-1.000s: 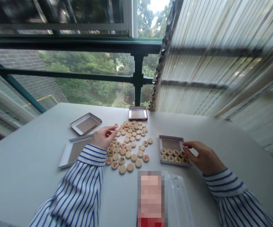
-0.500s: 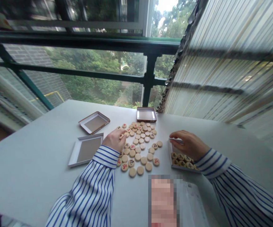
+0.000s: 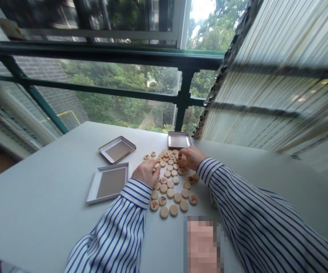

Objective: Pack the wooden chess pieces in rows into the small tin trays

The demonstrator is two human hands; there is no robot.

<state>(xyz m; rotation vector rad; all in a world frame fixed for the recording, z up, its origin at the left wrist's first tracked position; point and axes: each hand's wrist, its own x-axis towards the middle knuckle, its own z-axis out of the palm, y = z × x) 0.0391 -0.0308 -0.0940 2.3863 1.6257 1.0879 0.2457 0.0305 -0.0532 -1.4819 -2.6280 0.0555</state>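
Round wooden Chinese chess pieces (image 3: 170, 193) lie spread over the middle of the white table, several with red or black characters, others blank side up. At the left edge of the spread, my left hand (image 3: 146, 173) is closed, a pale piece (image 3: 157, 165) between its thumb and fingers. My right hand (image 3: 191, 158) reaches to the far right part of the spread, fingers curled down among the pieces; its fingertips are partly hidden, so what they grip cannot be made out. Behind my right sleeve, only a sliver of a shallow box (image 3: 212, 199) shows.
An open shallow tray (image 3: 107, 184) lies left of the pieces, with a brown-rimmed lid (image 3: 132, 149) behind it. A similar lid (image 3: 180, 146) sits at the far table edge. A pixelated patch (image 3: 200, 242) covers something near me. Beyond stand a green railing (image 3: 185, 89) and a string curtain (image 3: 255, 91).
My right hand has left the box of pieces on the right and moved left and away from me to the spread. My left hand stays at the left side of the pieces. The view has shifted slightly.
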